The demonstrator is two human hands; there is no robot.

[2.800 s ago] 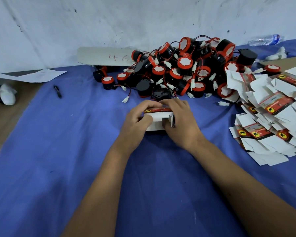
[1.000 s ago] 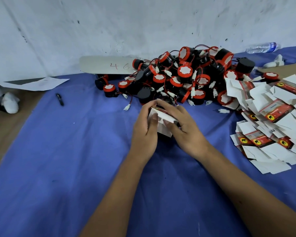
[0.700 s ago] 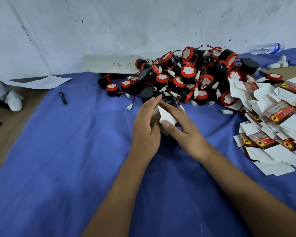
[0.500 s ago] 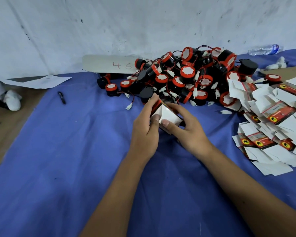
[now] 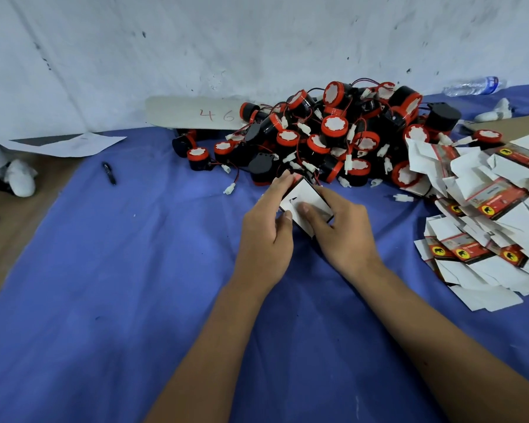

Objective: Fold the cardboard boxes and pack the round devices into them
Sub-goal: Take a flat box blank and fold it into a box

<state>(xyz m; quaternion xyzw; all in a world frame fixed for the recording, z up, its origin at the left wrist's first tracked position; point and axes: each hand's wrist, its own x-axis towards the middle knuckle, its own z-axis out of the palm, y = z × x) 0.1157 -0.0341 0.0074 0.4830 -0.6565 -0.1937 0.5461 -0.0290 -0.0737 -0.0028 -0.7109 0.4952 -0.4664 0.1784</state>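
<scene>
Both of my hands are on one small white cardboard box with red and black edging (image 5: pixel 306 199), held just above the blue cloth-covered desk (image 5: pixel 110 270), right in front of the heap. My left hand (image 5: pixel 264 230) grips its left side, fingers reaching over the far top edge and thumb against the near corner; my right hand (image 5: pixel 344 227) holds the right side, its thumb pressed flat on the white face turned toward me (a small torn-looking notch shows on that face). Just behind the box lies the pile of round black devices with red caps and white connectors (image 5: pixel 333 138), piled against the white wall. To my right, a loose spread of flat, unfolded white box blanks with red printed panels (image 5: pixel 489 215) overlaps the pile's edge. A black pen (image 5: pixel 109 173) lies well apart on the left, and a clear plastic bottle (image 5: pixel 474 86) lies at the far right.
</scene>
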